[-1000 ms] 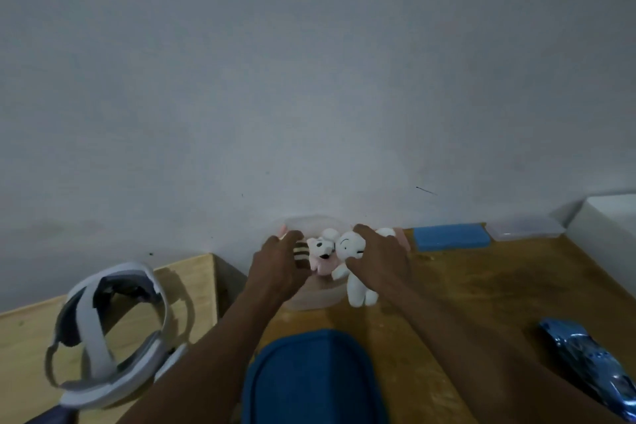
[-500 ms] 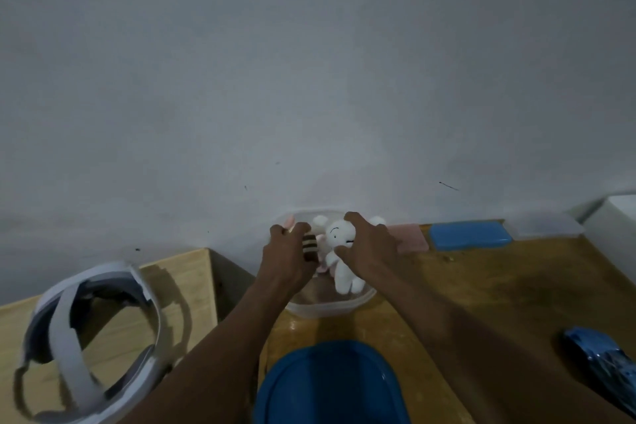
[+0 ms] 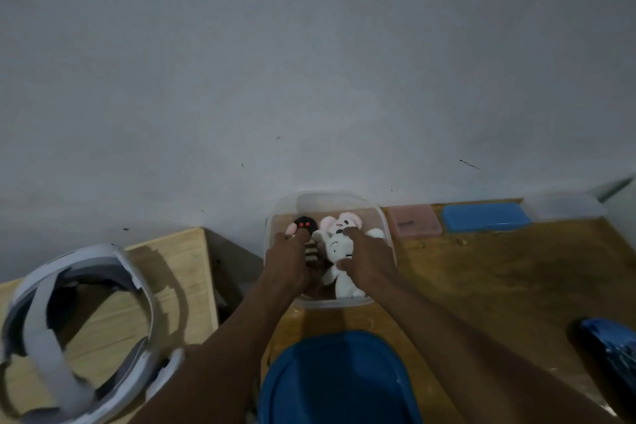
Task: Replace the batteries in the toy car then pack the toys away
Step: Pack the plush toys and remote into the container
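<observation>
Clear plastic tub [image 3: 382, 217]: stands on the wooden surface [image 3: 499, 286] against the wall, with three soft toys inside.
Left hand [image 3: 287, 262]: reaches into the tub, fingers curled round the striped toy [image 3: 307, 225], which has a black head.
Right hand [image 3: 370, 258]: also in the tub, fingers and thumb gripping the white plush [image 3: 339, 248].
Pink-eared plush [image 3: 344, 221]: lies at the tub's far side, behind the white one.
Toy car [image 3: 612, 348]: blue, on the surface far right, well apart from the tub.
Blue lid [image 3: 337, 379]: lies just in front of the tub.
Headset [image 3: 69, 320]: sits on the paler surface to the left.
</observation>
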A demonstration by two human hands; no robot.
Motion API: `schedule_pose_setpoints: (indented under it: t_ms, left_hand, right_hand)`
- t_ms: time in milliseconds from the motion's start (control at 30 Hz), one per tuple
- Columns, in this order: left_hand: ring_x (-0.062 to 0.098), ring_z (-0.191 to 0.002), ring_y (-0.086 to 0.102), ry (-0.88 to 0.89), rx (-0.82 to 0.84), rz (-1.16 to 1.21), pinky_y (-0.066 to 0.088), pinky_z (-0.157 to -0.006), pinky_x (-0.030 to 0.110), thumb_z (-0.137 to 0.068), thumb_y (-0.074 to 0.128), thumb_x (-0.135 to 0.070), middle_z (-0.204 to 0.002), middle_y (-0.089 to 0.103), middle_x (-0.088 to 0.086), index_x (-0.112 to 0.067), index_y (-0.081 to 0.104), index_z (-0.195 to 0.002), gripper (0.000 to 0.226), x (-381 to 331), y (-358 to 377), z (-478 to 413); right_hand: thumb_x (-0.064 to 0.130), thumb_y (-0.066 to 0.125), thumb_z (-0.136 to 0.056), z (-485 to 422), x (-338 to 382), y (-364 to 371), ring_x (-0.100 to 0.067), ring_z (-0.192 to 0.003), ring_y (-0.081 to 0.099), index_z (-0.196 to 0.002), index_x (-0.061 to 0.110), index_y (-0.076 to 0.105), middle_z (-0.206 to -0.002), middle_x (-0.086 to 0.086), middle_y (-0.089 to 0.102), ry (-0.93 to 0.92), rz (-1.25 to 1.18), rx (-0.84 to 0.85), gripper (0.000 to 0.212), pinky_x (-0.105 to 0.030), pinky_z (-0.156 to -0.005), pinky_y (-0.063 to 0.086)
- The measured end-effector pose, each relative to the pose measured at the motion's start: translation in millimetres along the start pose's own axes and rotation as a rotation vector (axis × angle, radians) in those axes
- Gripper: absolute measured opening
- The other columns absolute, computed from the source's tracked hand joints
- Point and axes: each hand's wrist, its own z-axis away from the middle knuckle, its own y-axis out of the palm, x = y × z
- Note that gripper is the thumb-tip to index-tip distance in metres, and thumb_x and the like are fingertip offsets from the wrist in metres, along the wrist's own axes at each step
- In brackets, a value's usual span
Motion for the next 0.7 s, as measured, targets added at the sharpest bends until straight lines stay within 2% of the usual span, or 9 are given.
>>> schedule_pose_setpoints:
  t_ms: [67,133,267,300,433,533,567,667,700]
  left_hand:
    - [0.033,-0.112,0.055,-0.013,-0.005,-0.024,0.051,-0.092,0.028,-0.085,0.069,-0.02,-0.131,0.046,0.015,-0.02,0.044,-0.131,0.052,0,-1,-3]
    - [0.03,-0.109,0.055,-0.048,-0.011,-0.011,0.05,-0.094,0.035,-0.083,0.071,-0.022,-0.127,0.047,0.013,-0.021,0.045,-0.128,0.052,0,-1,-4]
    - [0.028,-0.108,0.054,-0.066,0.043,-0.042,0.051,-0.09,0.035,-0.08,0.074,-0.023,-0.123,0.048,0.012,-0.019,0.043,-0.126,0.056,-1,-2,-10]
    - [0.027,-0.109,0.053,-0.061,0.074,-0.057,0.051,-0.089,0.034,-0.079,0.076,-0.023,-0.122,0.05,0.011,-0.018,0.043,-0.125,0.057,-2,-3,-10]
    - [0.024,-0.109,0.053,-0.033,0.164,-0.076,0.05,-0.086,0.031,-0.075,0.078,-0.021,-0.122,0.053,0.009,-0.016,0.043,-0.125,0.062,-3,0,-11]
    - [0.025,-0.108,0.055,-0.053,0.122,-0.047,0.053,-0.087,0.035,-0.074,0.079,-0.019,-0.122,0.053,0.01,-0.017,0.041,-0.126,0.064,-3,4,-10]
    - [0.026,-0.108,0.055,-0.055,0.104,-0.038,0.053,-0.088,0.036,-0.075,0.078,-0.018,-0.122,0.054,0.01,-0.017,0.041,-0.127,0.064,-3,4,-9]
    - [0.027,-0.109,0.057,-0.039,0.063,-0.025,0.053,-0.09,0.038,-0.075,0.078,-0.017,-0.124,0.054,0.01,-0.015,0.041,-0.129,0.065,-4,7,-7]
    - [0.027,-0.11,0.057,-0.029,0.058,-0.029,0.052,-0.09,0.038,-0.075,0.078,-0.018,-0.125,0.054,0.01,-0.015,0.041,-0.129,0.066,-5,7,-7]
  right_hand:
    - [0.018,0.065,-0.085,-2,-1,2,-0.03,-0.102,0.06,-0.132,0.024,0.048,-0.119,-0.014,0.061,-0.011,0.015,0.018,0.05,-0.04,-0.086,0.052]
    - [0.019,0.063,-0.084,-5,-2,2,-0.033,-0.098,0.062,-0.128,0.02,0.048,-0.111,-0.014,0.064,-0.016,0.074,0.038,0.047,-0.04,-0.085,0.052]
    - [0.013,0.061,-0.088,-9,-2,5,-0.021,-0.085,0.056,-0.129,0.022,0.048,-0.115,-0.012,0.062,0.005,0.038,0.008,0.044,-0.023,-0.066,0.044]
    - [0.011,0.062,-0.087,-9,-2,6,-0.019,-0.086,0.055,-0.129,0.023,0.048,-0.115,-0.011,0.062,0.009,0.03,-0.006,0.046,-0.023,-0.064,0.042]
    - [0.012,0.062,-0.087,-8,-3,9,-0.022,-0.091,0.057,-0.127,0.024,0.048,-0.113,-0.011,0.063,-0.006,0.041,-0.021,0.044,-0.028,-0.069,0.042]
    - [0.014,0.061,-0.086,-9,-4,7,-0.029,-0.092,0.061,-0.126,0.02,0.049,-0.108,-0.013,0.064,-0.019,0.05,0.01,0.042,-0.033,-0.076,0.048]
    - [0.017,0.061,-0.086,-9,-4,6,-0.031,-0.093,0.062,-0.126,0.019,0.049,-0.108,-0.014,0.065,-0.028,0.057,0.019,0.042,-0.032,-0.077,0.049]
    - [0.022,0.064,-0.086,-9,-4,4,-0.025,-0.093,0.058,-0.13,0.025,0.047,-0.119,-0.013,0.06,-0.019,0.006,0.014,0.047,-0.017,-0.071,0.048]
    - [0.024,0.066,-0.086,-9,-4,4,-0.025,-0.101,0.057,-0.134,0.027,0.044,-0.125,-0.012,0.058,-0.023,0.014,0.012,0.054,-0.02,-0.076,0.047]
